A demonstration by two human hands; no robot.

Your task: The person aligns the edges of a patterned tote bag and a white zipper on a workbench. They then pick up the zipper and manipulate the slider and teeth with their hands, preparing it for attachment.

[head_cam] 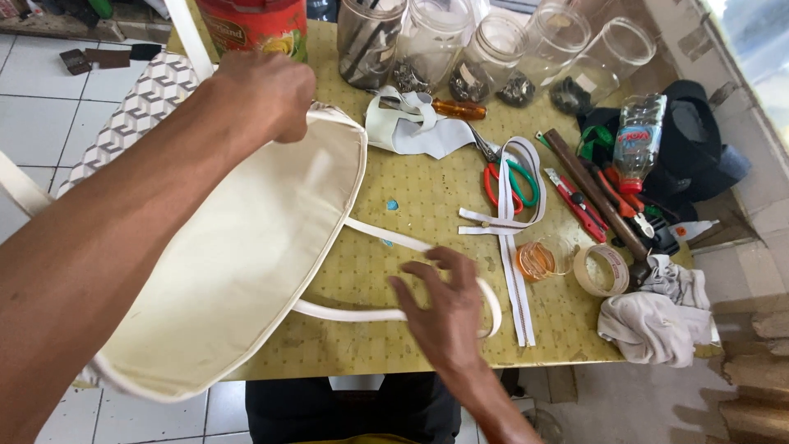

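**Operator:** From the head camera, looking down, I see my left hand (261,92) closed on the top edge of the cream fabric bag (238,255), lifting that edge off the yellow tabletop (411,197). The bag lies on the left part of the tabletop, its lower end hanging past the near edge.

**Observer:** And the right hand?

**Operator:** My right hand (444,308) is spread, fingers apart, pressing flat on the white strap (374,238) that loops out from the bag. It grips nothing; it only rests on the strap.

**Observer:** How far along does it look?

**Operator:** I judge the bag body is sewn and piped, and the strap is already attached. A white zipper (514,271) lies loose to the right, beside red and green scissors (509,182), so I'd guess the closure isn't fitted yet.

**Observer:** What about the containers?

**Operator:** Along the far edge stands a row of clear jars (493,49). One at the left (367,37) holds dark upright tools or rods; the next few have small metal hardware at the bottom, too small to tell exactly. The rightmost ones look nearly empty. A red tin (251,25) stands behind my left hand, contents hidden. A tape roll (602,270) and a crumpled cloth (653,321) sit at the right
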